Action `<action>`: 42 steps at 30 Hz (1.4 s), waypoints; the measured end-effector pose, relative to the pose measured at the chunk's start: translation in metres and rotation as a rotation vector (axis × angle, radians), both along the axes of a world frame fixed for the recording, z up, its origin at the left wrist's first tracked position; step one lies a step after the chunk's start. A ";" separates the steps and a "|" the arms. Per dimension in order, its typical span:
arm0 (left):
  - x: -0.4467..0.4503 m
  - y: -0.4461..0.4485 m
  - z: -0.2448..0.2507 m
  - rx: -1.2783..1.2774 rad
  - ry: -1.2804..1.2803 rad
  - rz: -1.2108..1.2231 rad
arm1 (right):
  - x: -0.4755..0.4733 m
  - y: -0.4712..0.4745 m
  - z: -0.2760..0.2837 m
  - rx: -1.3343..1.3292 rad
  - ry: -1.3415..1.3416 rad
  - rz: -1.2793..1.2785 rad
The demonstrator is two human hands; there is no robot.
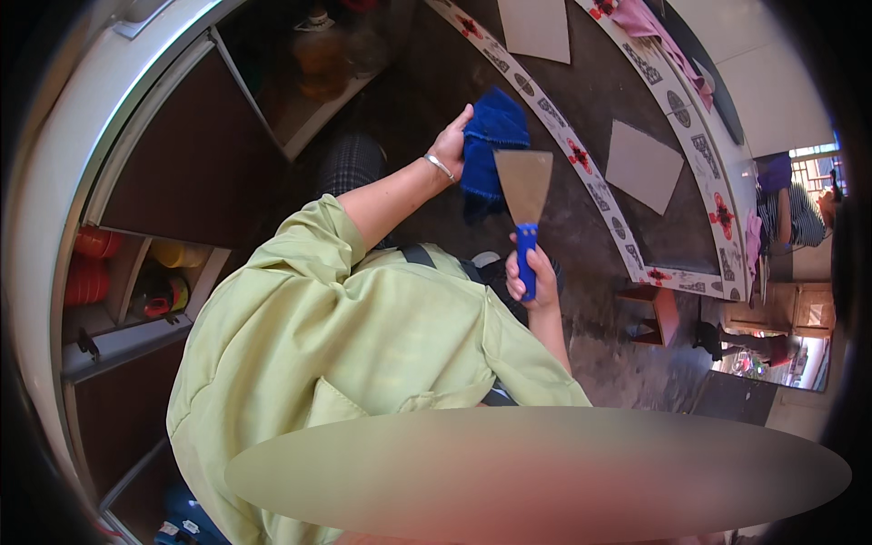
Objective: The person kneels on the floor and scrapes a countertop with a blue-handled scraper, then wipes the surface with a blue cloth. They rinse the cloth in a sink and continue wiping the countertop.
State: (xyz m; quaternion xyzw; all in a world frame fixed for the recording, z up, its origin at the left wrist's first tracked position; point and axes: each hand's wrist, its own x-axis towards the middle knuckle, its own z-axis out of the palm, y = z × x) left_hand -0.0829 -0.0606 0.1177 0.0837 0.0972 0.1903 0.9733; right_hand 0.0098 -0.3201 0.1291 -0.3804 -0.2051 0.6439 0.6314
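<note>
My left hand, with a silver bangle at its wrist, grips a folded blue cloth by its near side. The cloth hangs down in loose folds with a frayed lower edge. In my right hand is a putty knife, its blue handle wrapped by my fingers. Its wide metal blade points up and away from me, close beside the cloth and overlapping its edge in the view. Whether blade and cloth touch I cannot tell.
Left, a cabinet with dark doors holds red containers. Ahead runs a dark panel with patterned borders and pale square tiles. A small reddish stool stands right. Farther off are a person in stripes and someone at a doorway.
</note>
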 end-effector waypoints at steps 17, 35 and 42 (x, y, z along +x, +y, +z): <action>0.004 0.027 0.034 1.860 0.876 0.504 | -0.001 -0.005 0.021 0.240 0.115 -0.165; 0.039 -0.023 0.038 1.203 0.825 0.733 | -0.033 0.033 0.022 0.112 -1.984 -0.503; 0.039 0.039 0.015 0.478 0.463 0.436 | -0.023 0.000 0.025 0.019 -2.092 -0.357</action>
